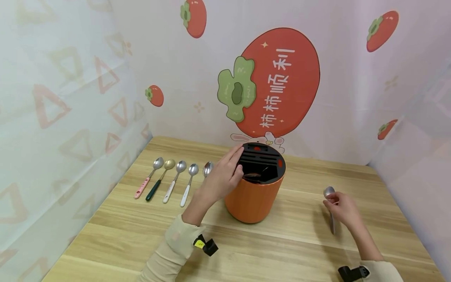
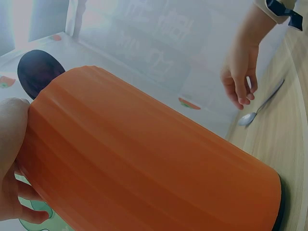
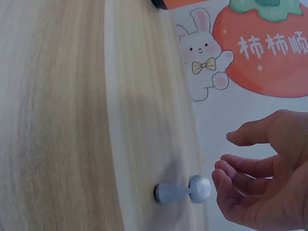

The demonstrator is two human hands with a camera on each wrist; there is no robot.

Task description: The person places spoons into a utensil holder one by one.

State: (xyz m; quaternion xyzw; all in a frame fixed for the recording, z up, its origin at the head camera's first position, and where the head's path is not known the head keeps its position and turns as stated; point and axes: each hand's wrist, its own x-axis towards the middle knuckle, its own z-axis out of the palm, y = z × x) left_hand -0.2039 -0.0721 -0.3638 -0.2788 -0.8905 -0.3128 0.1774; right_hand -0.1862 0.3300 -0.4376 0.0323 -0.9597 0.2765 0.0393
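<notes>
An orange ribbed utensil holder (image 1: 253,203) with a black slotted top (image 1: 262,156) stands upright mid-table. My left hand (image 1: 223,174) lies at the left side of its top, fingers extended along the rim. In the left wrist view, a dark oval piece (image 2: 41,73) shows past the orange holder's (image 2: 159,154) top end. To the right, a metal spoon (image 1: 332,223) lies on the table under my right hand (image 1: 343,207). The right wrist view has this spoon (image 3: 175,191) apart from the loosely bent fingers (image 3: 250,166), with nothing between thumb and fingertips.
Left of the holder, several spoons lie in a row: one with a pink handle (image 1: 142,188), one with a green handle (image 1: 153,190), others with white handles. My left hand partly covers the row's rightmost spoon (image 1: 208,168). Printed walls (image 1: 197,125) enclose the wooden table (image 1: 267,250).
</notes>
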